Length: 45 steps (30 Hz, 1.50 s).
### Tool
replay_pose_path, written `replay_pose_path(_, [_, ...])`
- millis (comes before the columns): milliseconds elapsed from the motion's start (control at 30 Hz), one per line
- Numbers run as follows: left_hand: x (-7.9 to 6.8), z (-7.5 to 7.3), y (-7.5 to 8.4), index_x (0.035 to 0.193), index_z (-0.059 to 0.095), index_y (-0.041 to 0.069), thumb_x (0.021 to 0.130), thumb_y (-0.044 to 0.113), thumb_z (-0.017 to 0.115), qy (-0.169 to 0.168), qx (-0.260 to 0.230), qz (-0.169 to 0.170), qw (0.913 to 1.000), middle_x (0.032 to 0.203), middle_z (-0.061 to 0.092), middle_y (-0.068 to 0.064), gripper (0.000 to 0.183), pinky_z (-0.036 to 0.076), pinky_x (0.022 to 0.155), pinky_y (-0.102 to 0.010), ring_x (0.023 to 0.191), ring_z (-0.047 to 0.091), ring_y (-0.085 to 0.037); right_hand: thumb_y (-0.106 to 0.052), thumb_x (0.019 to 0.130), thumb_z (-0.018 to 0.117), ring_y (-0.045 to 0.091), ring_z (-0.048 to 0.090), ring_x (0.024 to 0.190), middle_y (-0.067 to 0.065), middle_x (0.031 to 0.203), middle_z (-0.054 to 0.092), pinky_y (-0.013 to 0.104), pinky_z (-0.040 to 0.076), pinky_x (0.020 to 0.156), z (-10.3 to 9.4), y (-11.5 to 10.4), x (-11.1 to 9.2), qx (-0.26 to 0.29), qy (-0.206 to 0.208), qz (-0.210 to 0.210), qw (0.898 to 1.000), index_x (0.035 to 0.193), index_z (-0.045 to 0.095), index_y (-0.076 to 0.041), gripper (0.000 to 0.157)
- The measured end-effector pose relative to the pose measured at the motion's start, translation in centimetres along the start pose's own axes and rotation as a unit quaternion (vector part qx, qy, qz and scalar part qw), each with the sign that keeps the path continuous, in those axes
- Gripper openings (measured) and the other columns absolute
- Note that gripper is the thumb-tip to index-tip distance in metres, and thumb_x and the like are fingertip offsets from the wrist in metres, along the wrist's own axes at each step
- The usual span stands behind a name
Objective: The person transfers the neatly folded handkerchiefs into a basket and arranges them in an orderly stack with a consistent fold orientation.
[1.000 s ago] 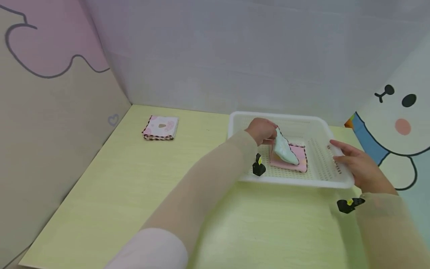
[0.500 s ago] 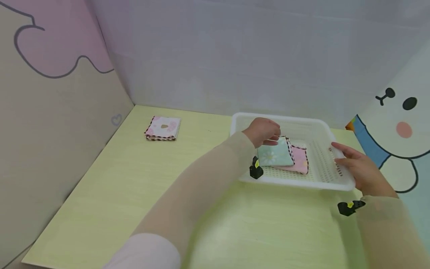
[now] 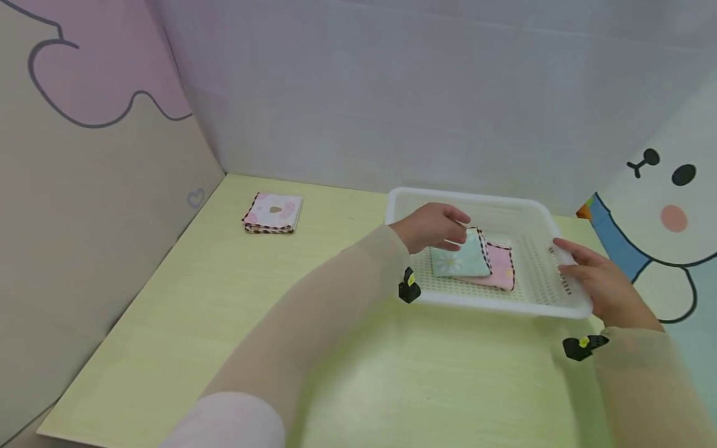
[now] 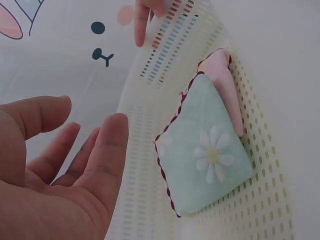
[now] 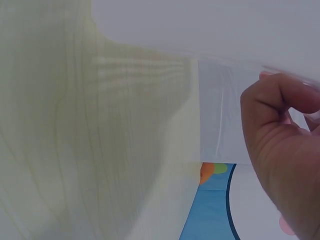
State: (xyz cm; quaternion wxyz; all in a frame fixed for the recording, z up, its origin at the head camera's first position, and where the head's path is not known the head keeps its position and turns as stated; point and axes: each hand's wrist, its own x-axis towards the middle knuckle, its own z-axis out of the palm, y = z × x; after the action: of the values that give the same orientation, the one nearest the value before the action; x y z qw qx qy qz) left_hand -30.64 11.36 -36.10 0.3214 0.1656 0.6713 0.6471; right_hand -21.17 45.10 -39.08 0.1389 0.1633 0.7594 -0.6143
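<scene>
Head: gripping white basket at its right end with right hand, hovering left hand inside with fingers relaxed and parted. Left wrist: showing mint cloth lying folded in basket, partly over pink cloth, displaying white daisy, yellow centre, dark-red-and-white edging. Right wrist: curling fingers at basket's edge, beside pale wood-grain tabletop.

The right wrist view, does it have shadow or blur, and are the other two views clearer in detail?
Right wrist view: a broad soft shadow on the table, the white tray pale and nearly featureless; left wrist view: the mint-green cloth's daisy clearly readable; head view: soft shadows on the table, the cloth's daisy smaller and fainter.
</scene>
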Motion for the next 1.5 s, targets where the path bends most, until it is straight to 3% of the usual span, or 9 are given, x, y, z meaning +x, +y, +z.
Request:
replay_pose_path(267, [-0.9,-1.4,0.0,0.135,0.061,0.002,0.099,0.002,0.065,-0.024,0.008,0.007,0.9997,0.119,0.066,-0.006,0.036,0.056,0.096,-0.040,0.102,0.070,-0.022,-0.023,0.107,0.058,0.004,0.062,0.100,0.000,0.171,0.013,0.034,0.060,0.082,0.0,-0.1,0.1,-0.005,0.006,0.010,1.000,0.164,0.025,-0.035,0.066])
replay_pose_path(433, [-1.7,-2.8,-0.4,0.136,0.060,0.002,0.100,0.001,0.065,-0.032,0.010,0.017,0.9993,0.124,0.064,-0.008,0.036,0.057,0.092,-0.036,0.107,0.068,-0.023,-0.028,0.109,0.055,0.004,0.061,0.102,0.004,0.171,0.013,0.035,0.060,0.084,-0.2,0.1,0.2,-0.048,0.004,0.009,0.999,0.165,0.022,-0.037,0.066])
replay_pose_path(533, [-2.2,-4.0,-0.5,0.136,0.059,0.001,0.100,-0.001,0.064,-0.032,0.007,0.025,0.9991,0.125,0.063,-0.012,0.037,0.056,0.096,-0.039,0.109,0.067,-0.026,-0.031,0.109,0.053,0.004,0.060,0.103,0.006,0.171,0.011,0.035,0.059,0.085,-0.3,0.1,0.2,-0.070,0.005,0.009,0.997,0.165,0.019,-0.038,0.065])
replay_pose_path(867, [-4.1,-9.2,-1.6,0.135,0.059,0.002,0.101,0.001,0.062,0.000,-0.005,0.028,0.9996,0.130,0.062,-0.014,0.034,0.056,0.095,-0.037,0.120,0.063,-0.032,-0.032,0.108,0.055,0.004,0.063,0.100,0.006,0.171,0.011,0.036,0.059,0.085,-0.6,0.1,0.0,-0.064,0.008,0.017,0.998,0.164,0.021,-0.039,0.066])
replay_pose_path(1067, [-4.9,-11.8,-3.0,0.135,0.059,0.000,0.101,0.001,0.063,0.015,-0.031,0.051,0.9981,0.136,0.059,-0.017,0.034,0.055,0.098,-0.039,0.122,0.062,-0.032,-0.029,0.107,0.058,0.005,0.065,0.099,0.001,0.172,0.011,0.036,0.060,0.085,-0.8,0.1,0.0,-0.021,0.009,0.026,0.999,0.164,0.024,-0.039,0.067])
replay_pose_path(1300, [-6.7,-14.6,-4.6,0.137,0.057,-0.002,0.100,0.001,0.063,0.046,-0.016,0.042,0.9980,0.141,0.055,-0.022,0.037,0.053,0.101,-0.039,0.129,0.057,-0.039,-0.034,0.109,0.052,0.005,0.063,0.102,0.009,0.171,0.011,0.038,0.059,0.086,-0.7,0.2,-0.1,-0.079,0.009,0.014,0.997,0.165,0.019,-0.039,0.065])
replay_pose_path(1500, [-8.6,-17.4,-6.4,0.138,0.057,0.000,0.101,0.003,0.063,0.068,0.000,0.025,0.9974,0.143,0.053,-0.022,0.038,0.051,0.103,-0.039,0.126,0.059,-0.033,-0.033,0.109,0.053,0.005,0.064,0.099,0.007,0.172,0.011,0.038,0.060,0.085,-0.5,0.2,-0.1,-0.066,0.014,0.016,0.998,0.164,0.021,-0.038,0.064])
